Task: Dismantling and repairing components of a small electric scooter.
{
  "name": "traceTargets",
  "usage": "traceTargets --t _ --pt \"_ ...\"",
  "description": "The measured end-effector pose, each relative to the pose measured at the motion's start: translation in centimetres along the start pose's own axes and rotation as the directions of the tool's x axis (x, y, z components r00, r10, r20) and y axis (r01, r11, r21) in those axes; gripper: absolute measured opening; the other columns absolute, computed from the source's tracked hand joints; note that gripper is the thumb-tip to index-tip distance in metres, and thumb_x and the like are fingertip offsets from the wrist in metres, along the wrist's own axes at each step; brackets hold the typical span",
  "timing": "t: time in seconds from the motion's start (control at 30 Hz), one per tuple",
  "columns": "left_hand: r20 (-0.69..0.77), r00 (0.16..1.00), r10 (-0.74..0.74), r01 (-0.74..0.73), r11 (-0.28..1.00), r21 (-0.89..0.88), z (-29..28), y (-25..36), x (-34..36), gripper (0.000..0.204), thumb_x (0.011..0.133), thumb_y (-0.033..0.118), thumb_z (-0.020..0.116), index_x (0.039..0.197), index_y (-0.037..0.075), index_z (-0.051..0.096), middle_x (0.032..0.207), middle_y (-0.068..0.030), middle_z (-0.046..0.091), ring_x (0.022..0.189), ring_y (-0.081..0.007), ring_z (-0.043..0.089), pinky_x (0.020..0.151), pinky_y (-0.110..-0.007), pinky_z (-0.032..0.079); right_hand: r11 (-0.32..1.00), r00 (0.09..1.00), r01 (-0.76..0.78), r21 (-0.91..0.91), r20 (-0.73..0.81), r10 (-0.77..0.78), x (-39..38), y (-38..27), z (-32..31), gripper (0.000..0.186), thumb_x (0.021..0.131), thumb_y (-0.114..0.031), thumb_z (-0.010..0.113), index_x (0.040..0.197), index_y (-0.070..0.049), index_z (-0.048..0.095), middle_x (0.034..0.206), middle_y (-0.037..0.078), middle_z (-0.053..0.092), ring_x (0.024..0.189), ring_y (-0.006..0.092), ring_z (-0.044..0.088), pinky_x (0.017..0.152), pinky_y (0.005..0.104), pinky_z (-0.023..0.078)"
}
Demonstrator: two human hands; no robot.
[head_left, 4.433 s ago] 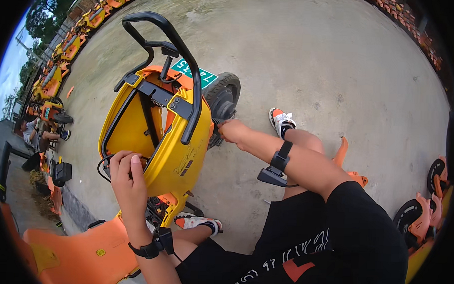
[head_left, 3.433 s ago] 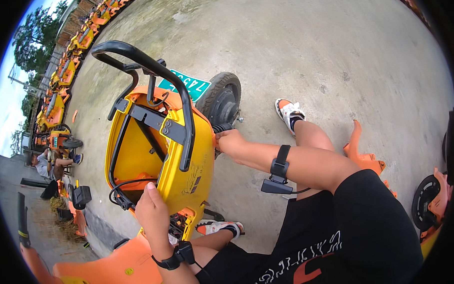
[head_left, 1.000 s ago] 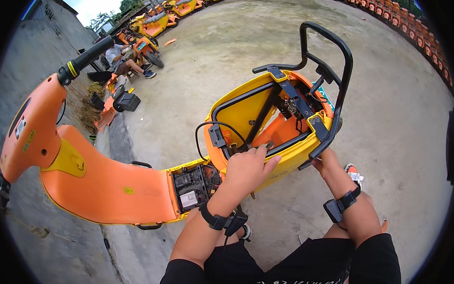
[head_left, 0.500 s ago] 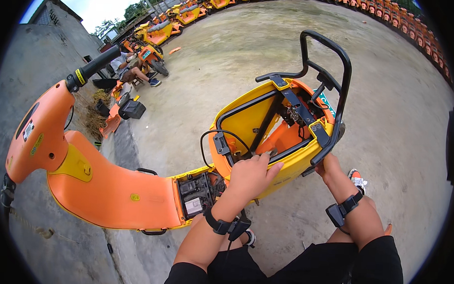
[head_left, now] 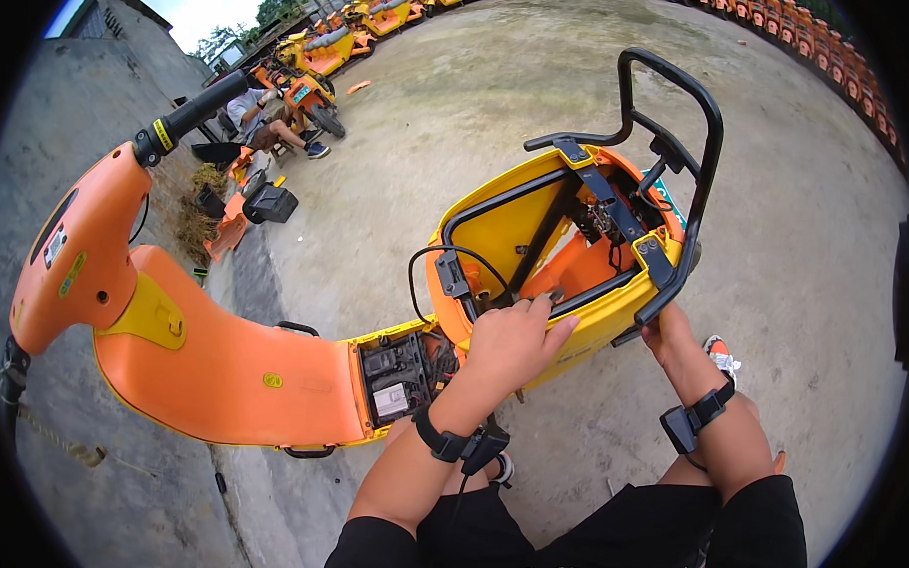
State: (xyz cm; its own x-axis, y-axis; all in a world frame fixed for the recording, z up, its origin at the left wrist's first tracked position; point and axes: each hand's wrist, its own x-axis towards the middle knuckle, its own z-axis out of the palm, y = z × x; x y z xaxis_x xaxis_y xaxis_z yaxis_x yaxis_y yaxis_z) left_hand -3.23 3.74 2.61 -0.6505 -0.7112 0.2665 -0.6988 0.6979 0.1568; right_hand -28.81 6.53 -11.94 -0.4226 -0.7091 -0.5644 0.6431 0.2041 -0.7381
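An orange and yellow electric scooter stands before me, its seat off and its yellow rear side panel (head_left: pixel 580 331) near me. My left hand (head_left: pixel 516 338) hooks over the panel's upper edge, fingers curled into the open seat compartment and thumb lying outside. Those fingertips are partly hidden by the rim. Below the end of the black tubular rear rack (head_left: pixel 715 143), my right hand (head_left: pixel 667 337) reaches against the rear of the body; most of its fingers are out of sight. A black cable (head_left: pixel 411 283) loops out at the compartment's front.
Left of the body lie the orange footboard (head_left: pixel 241 377) and an uncovered bay (head_left: pixel 396 372) with wiring. The handlebar grip (head_left: pixel 208 105) juts up at far left. Another person (head_left: pixel 265 122) sits beside a scooter near loose orange parts (head_left: pixel 234 221). Rows of scooters line the yard's edge.
The scooter's rear and both hands appear slightly farther right in the picture. Both hands keep nearly the same places on the body.
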Motion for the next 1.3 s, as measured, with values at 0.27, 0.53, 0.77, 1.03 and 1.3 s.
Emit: traceTargets --t 0.27,0.53,0.77,1.03,1.3 --pt "0.022 0.999 -0.04 0.039 0.998 0.052 0.3 1.2 0.3 0.045 0.094 0.046 0.051 0.093 0.002 0.06 0.079 -0.0167 0.067 0.068 -0.032 0.067 0.058 -0.041 0.053 0.999 0.995 -0.054 -0.005 -0.084 0.053 -0.3 -0.1 -0.6 0.037 0.095 -0.045 0.046 0.087 -0.011 0.058 0.074 -0.001 0.061 0.066 0.0099 0.058 0.052 0.0211 0.035" --pt "-0.033 0.999 -0.038 0.038 0.999 -0.017 0.0 -0.4 -0.3 0.047 0.092 0.049 0.052 0.087 0.003 0.06 0.073 -0.0134 0.065 0.066 -0.03 0.066 0.056 -0.04 0.052 0.999 1.0 0.002 -0.038 0.0 -0.002 1.6 0.5 0.1 0.025 0.09 -0.044 0.058 0.088 -0.019 0.06 0.074 -0.006 0.061 0.064 0.0089 0.058 0.05 0.02 0.034" --pt "-0.355 0.93 0.097 -0.129 0.989 -0.067 0.0 -1.5 -2.7 0.036 0.087 0.039 0.062 0.093 0.004 0.063 0.09 -0.0127 0.064 0.088 -0.0278 0.063 0.073 -0.038 0.049 1.0 1.0 -0.011 -0.011 -0.007 0.011 1.9 0.6 0.2 0.034 0.094 -0.044 0.053 0.112 -0.015 0.057 0.1 0.001 0.058 0.083 0.0121 0.057 0.063 0.0232 0.042" --pt "-0.275 0.956 -0.104 -0.036 0.886 -0.463 -8.7 -7.1 -17.4 0.02 0.09 0.019 0.061 0.1 0.001 0.064 0.097 -0.0101 0.065 0.092 -0.0254 0.061 0.081 -0.034 0.048 0.997 0.998 0.05 -0.06 -0.027 -0.052 3.4 1.3 -2.4 0.043 0.095 -0.051 0.045 0.109 -0.012 0.056 0.096 -0.001 0.06 0.079 0.0102 0.056 0.064 0.0233 0.04" --pt "0.162 0.368 -0.916 0.901 0.307 -0.307 -6.7 -22.7 -44.6 0.044 0.092 0.038 0.06 0.098 -0.005 0.066 0.078 -0.0117 0.067 0.07 -0.0188 0.061 0.068 -0.031 0.049 0.999 0.999 -0.015 -0.042 -0.033 0.013 5.2 1.5 -0.9 0.037 0.097 -0.047 0.042 0.106 -0.014 0.057 0.084 -0.002 0.062 0.069 0.0097 0.057 0.06 0.0239 0.041"
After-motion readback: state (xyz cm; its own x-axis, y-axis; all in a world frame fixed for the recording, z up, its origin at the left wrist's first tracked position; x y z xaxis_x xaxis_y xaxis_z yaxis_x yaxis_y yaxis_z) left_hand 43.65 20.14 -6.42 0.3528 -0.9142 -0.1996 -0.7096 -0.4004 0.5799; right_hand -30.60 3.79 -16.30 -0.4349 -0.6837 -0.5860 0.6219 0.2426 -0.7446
